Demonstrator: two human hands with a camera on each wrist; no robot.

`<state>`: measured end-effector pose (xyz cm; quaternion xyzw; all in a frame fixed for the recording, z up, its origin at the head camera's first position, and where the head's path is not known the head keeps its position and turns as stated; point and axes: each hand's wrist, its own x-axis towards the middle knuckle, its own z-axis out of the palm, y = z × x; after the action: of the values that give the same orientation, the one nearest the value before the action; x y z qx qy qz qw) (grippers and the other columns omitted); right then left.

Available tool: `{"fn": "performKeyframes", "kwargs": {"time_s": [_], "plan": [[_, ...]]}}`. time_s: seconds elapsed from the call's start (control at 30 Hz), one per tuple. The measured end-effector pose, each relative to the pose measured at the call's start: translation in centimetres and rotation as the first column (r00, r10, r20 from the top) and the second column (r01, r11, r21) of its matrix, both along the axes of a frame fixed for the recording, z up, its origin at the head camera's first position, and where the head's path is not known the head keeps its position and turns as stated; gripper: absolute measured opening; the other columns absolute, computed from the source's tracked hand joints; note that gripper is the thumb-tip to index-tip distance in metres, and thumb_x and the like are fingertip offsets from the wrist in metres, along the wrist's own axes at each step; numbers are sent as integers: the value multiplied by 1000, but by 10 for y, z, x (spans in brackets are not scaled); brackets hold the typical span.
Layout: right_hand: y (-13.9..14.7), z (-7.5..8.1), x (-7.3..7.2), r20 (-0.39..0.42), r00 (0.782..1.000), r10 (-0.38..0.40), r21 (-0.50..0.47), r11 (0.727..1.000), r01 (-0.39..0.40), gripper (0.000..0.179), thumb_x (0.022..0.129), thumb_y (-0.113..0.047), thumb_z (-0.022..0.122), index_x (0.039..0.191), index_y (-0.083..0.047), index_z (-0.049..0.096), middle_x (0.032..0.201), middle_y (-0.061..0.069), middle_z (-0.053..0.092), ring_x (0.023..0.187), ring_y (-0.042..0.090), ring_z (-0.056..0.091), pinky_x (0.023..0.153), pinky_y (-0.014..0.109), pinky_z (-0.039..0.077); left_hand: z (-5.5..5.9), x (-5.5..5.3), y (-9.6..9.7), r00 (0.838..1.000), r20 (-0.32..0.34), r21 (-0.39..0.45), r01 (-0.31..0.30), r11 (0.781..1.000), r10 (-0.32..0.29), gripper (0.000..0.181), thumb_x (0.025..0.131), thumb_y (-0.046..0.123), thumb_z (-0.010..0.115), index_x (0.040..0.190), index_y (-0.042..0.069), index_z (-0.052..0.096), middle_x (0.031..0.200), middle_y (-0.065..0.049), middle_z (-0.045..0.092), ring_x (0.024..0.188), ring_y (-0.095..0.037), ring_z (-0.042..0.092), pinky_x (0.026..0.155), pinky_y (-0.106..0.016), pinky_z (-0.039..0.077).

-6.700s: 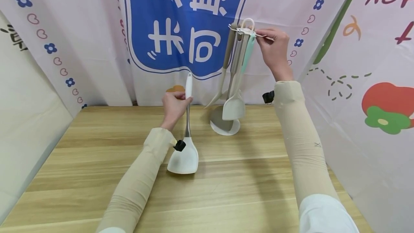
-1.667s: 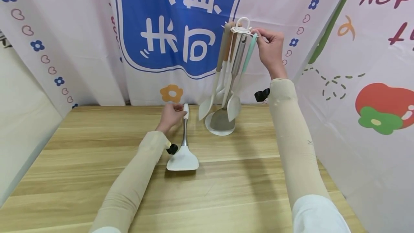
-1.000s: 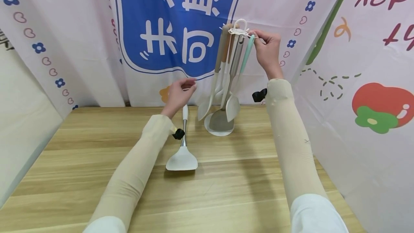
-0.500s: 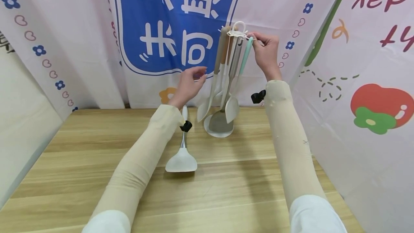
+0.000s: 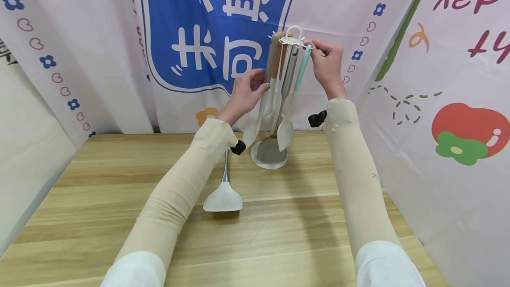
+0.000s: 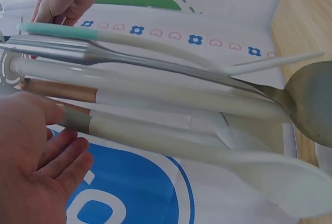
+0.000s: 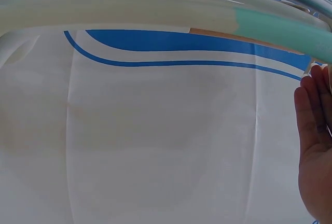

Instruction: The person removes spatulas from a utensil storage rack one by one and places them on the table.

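Note:
My right hand (image 5: 328, 63) pinches the rim of a white utensil rack (image 5: 294, 32) at its top, beside the teal handle (image 5: 303, 67) of a hanging utensil. My left hand (image 5: 247, 94) is at the grey-brown handle (image 5: 272, 56) of a pale spoon (image 6: 280, 182) on the rack's left side. In the left wrist view its thumb overlaps that handle, and the other fingers spread loosely below it. A metal turner (image 5: 272, 149) with a grey handle hangs in front. A white spatula (image 5: 223, 198) with a metal neck lies on the table, its handle mostly behind my left forearm.
The rack's white round base (image 5: 259, 163) stands near the back edge of the wooden table (image 5: 279, 242). Printed cloth (image 5: 99, 56) hangs close behind, with another cloth wall (image 5: 458, 189) on the right. A brown handle (image 6: 62, 89) hangs among the utensils.
My left hand has let go of the white spatula, now lying on the table, and moved up and right to the grey-brown spoon handle. My right hand stays at the rack top; the hanging utensils have turned.

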<state>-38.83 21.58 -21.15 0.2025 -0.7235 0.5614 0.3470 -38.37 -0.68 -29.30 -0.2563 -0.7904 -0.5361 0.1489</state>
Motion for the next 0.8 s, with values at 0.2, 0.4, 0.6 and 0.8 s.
{"fn": "performKeyframes", "kwargs": {"time_s": [0.2,0.4,0.6,0.8], "plan": [[0,1,2,-4,1000,1,7,1000,0,15,97,-5,68,105,5,75,101,11,78,87,8,69,85,20,54,3,-2,9,1000,8,21,11,1000,-11,43,101,7,62,142,-2,53,128,-20,66,118,-27,65,101,-32,54],[0,0,1,1,1000,-5,5,1000,5,16,97,-6,68,104,6,76,99,8,79,87,7,68,85,21,54,2,-3,14,1000,-8,60,13,998,-13,40,102,7,61,141,-2,53,129,-20,65,118,-27,64,103,-35,54],[2,-1,-2,5,1000,4,3,1000,-4,16,97,-7,68,105,5,76,98,7,79,88,10,69,84,20,54,2,-5,19,1000,-17,107,-6,994,8,43,101,9,62,142,-1,52,131,-20,63,119,-28,64,101,-35,55],[3,-2,-2,-8,1000,18,-4,1000,-18,16,96,-6,68,104,6,76,96,3,79,88,13,70,85,20,56,2,-4,25,999,-28,147,-17,989,22,43,101,7,63,141,-1,53,131,-20,63,115,-28,65,98,-37,56]]}}
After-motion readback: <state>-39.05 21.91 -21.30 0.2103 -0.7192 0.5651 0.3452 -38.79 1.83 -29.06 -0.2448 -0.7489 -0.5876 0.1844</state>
